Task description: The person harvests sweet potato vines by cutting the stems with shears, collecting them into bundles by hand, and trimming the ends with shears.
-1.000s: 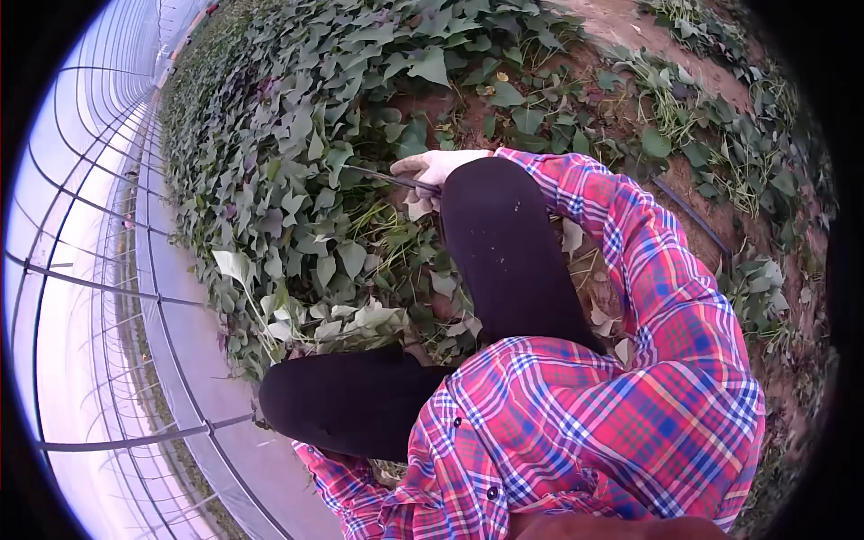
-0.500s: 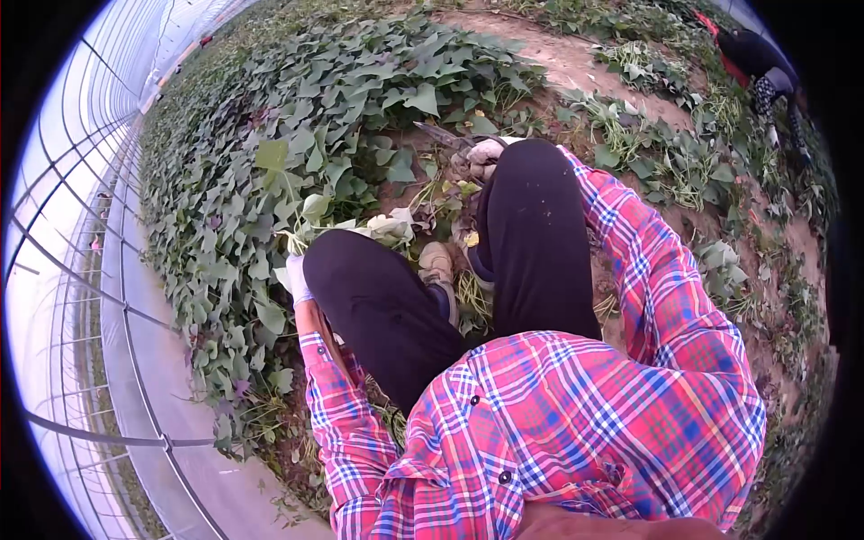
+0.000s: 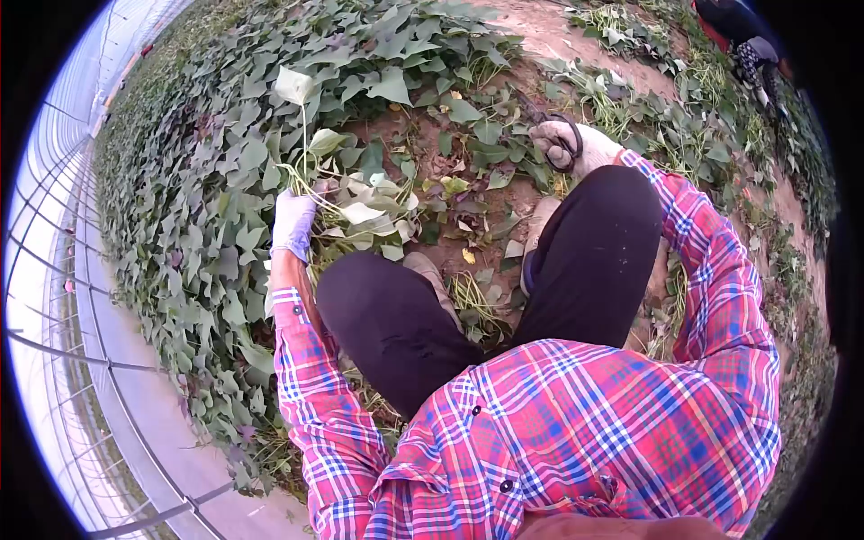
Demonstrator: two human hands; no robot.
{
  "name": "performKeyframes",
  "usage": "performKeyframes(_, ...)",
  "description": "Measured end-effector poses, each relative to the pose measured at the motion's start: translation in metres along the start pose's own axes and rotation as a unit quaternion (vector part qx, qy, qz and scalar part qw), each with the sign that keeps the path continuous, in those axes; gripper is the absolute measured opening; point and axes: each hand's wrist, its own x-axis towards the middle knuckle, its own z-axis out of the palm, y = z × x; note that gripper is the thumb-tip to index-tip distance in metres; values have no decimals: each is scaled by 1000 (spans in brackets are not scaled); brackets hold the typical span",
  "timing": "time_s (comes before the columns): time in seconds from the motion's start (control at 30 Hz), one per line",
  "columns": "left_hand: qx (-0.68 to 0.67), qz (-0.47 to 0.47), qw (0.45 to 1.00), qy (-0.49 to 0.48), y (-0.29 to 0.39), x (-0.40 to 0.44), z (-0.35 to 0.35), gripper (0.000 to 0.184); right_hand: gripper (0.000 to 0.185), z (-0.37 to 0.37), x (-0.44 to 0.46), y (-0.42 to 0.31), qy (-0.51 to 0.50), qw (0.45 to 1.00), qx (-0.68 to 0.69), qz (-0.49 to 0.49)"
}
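Observation:
My left hand [image 3: 293, 221], in a pale glove, is closed around the stems of a bunch of leafy vine cuttings [image 3: 360, 212]. The leaves spill rightward above my left knee, and one long stem stands upright. My right hand [image 3: 594, 151], also gloved, holds scissors [image 3: 576, 135] by their dark looped handles, beyond my right knee. The blades point away toward the ground and blend into the background, so how far apart they are is unclear. Dense leafy vines [image 3: 387, 54] grow just ahead of both hands.
Bare soil [image 3: 504, 211] and loose stems lie around my shoes. Cut vines [image 3: 621, 99] are strewn over the ground at the right. Another person [image 3: 751, 45] is at the upper right. A metal-framed greenhouse wall [image 3: 54, 297] and a pale strip [image 3: 135, 387] run along the left.
My right hand has moved right with the scissors, out from behind the knee. My left hand has risen slightly forward with the cuttings, and my knees have spread apart.

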Motion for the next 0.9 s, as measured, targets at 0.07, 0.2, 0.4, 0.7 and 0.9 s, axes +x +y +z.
performKeyframes(0.07, 52, 13, 998, -21, 4, 34, 4, 24, 22, -18, 39, -10, 54, 996, 28, 65)
performKeyframes(0.2, -3, -38, 993, -116, 28, 86, 27, 21, 31, -30, 103, -13, 101, 976, -179, 78)
performKeyframes(0.4, 88, -44, 985, -143, 26, 187, 103, 32, 43, -41, 169, 53, -15, 723, -691, -13)
performKeyframes(0.7, 104, -59, 964, -238, -54, 297, 287, 38, 40, -68, 161, 51, -98, 798, -594, 42)
performKeyframes(0.9, -23, -154, 962, -226, -44, 286, 347, 14, 45, -90, 160, -22, -23, 928, -305, 214)
